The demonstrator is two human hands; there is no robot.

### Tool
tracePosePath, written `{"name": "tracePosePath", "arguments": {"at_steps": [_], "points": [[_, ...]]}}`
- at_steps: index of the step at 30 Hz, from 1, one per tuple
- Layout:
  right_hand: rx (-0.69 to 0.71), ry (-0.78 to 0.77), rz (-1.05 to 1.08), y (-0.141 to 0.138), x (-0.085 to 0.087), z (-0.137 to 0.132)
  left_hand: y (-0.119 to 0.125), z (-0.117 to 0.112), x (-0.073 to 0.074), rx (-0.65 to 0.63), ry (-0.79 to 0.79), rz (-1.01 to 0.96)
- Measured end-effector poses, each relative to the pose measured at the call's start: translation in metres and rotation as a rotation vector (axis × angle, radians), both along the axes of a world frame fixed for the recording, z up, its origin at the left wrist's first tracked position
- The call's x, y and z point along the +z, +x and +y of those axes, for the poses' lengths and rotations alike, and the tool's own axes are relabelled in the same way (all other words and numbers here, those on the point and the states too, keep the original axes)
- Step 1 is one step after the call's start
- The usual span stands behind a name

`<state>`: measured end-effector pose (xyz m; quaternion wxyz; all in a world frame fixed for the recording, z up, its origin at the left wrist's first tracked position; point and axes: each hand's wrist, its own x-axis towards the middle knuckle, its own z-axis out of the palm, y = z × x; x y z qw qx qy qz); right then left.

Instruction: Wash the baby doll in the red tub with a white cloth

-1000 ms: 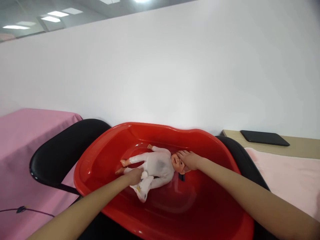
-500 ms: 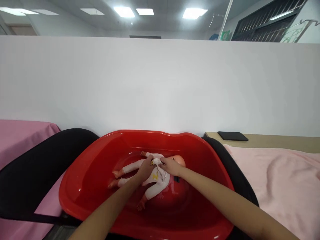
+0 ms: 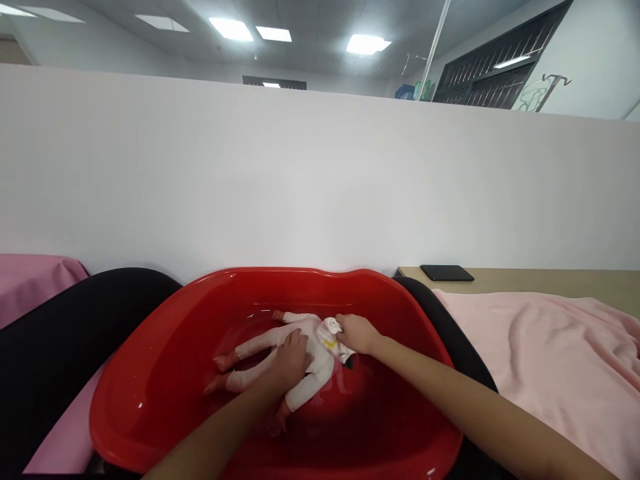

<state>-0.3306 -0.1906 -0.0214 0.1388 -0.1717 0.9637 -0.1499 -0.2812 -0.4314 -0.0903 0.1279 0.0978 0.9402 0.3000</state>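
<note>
A baby doll (image 3: 305,360) in a white sleepsuit lies on its back in shallow water inside a red plastic baby bath (image 3: 150,393), its feet towards the left. My left hand (image 3: 293,360) rests flat on the doll's chest, with its fingers spread. My right hand (image 3: 357,335) is shut on a bunched white cloth (image 3: 330,331) with a yellow print, just above the doll's chest. That hand and the cloth hide the doll's head.
Black padded chairs (image 3: 75,320) support the bath. A pink cloth (image 3: 35,287) lies at the left, a pale pink blanket (image 3: 545,373) at the right. Behind it, a black tablet (image 3: 447,273) sits on a tan tabletop (image 3: 525,280). A white partition (image 3: 320,187) stands beyond.
My left hand has left the cloth and moved down onto the doll's chest. My right hand has drawn the cloth to the right, over the doll's head. The view has tilted slightly.
</note>
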Motion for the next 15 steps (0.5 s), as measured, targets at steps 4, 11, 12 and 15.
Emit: {"name": "tracePosePath", "arguments": {"at_steps": [4, 11, 12, 15], "points": [[-0.128, 0.161, 0.079, 0.003, 0.014, 0.020, 0.027, 0.003, -0.050, -0.175, -0.171, 0.000], [-0.123, 0.136, 0.025, 0.009, 0.007, -0.008, 0.015, 0.000, -0.082, -0.260, -0.295, 0.053], [-0.109, 0.121, 0.013, 0.008, 0.006, -0.014, 0.012, -0.002, -0.080, -0.294, -0.320, 0.052], [-0.092, 0.095, -0.044, 0.000, 0.000, -0.030, 0.004, -0.007, -0.075, -0.358, -0.338, 0.105]]}}
